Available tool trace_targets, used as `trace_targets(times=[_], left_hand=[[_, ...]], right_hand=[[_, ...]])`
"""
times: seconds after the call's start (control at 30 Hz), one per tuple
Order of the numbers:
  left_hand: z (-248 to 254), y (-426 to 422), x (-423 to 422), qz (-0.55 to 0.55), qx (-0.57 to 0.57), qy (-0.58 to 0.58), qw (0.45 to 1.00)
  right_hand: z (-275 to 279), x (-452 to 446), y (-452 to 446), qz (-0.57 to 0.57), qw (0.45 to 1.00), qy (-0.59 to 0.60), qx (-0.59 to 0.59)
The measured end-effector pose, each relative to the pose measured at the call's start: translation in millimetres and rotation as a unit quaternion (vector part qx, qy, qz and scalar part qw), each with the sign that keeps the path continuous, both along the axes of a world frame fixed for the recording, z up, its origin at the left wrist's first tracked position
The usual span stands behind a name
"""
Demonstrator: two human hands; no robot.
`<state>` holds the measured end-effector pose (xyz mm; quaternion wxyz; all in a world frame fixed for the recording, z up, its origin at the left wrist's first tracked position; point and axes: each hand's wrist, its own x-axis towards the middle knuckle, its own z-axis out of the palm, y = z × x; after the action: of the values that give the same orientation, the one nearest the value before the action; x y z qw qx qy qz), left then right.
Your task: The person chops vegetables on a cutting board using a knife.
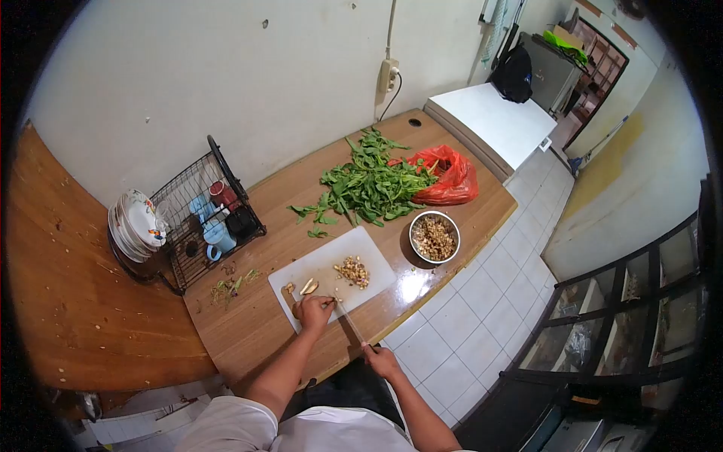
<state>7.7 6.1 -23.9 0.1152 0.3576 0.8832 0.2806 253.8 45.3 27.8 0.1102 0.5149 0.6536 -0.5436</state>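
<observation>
On the wooden table lies a white cutting board [369,248]. My left hand [314,312] is closed at the board's near edge, pressing a small piece of food whose kind is too small to tell. My right hand [382,361] grips the handle of a knife [351,325], its blade reaching over the board to the fingertips of my left hand. A pile of chopped pieces [352,273] sits toward the board's right side. Larger pale brown pieces [309,286] lie just beyond my left hand. A metal bowl [434,237] right of the board holds more chopped pieces.
Leafy greens [369,181] spread behind the board, partly in a red plastic bag [456,179]. At the left stands a black dish rack [181,215] with plates [135,226] and cups [218,237]. Plant scraps [228,288] lie between rack and board. Dark shelving [614,316] stands at right.
</observation>
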Motion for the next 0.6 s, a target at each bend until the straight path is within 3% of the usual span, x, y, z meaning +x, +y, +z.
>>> trace_targets(times=[0.27,0.43,0.6], left_hand=[[-5,3,-2,0.002,0.031,-0.008,0.999],[16,4,3,-0.01,-0.023,0.042,0.999],[7,3,2,-0.01,-0.003,0.031,0.999]], right_hand=[[-19,5,-5,-0.006,1.0,0.008,0.001],[-16,-17,4,0.039,0.994,-0.047,0.09],[-1,-33,12,0.054,0.995,-0.073,0.046]])
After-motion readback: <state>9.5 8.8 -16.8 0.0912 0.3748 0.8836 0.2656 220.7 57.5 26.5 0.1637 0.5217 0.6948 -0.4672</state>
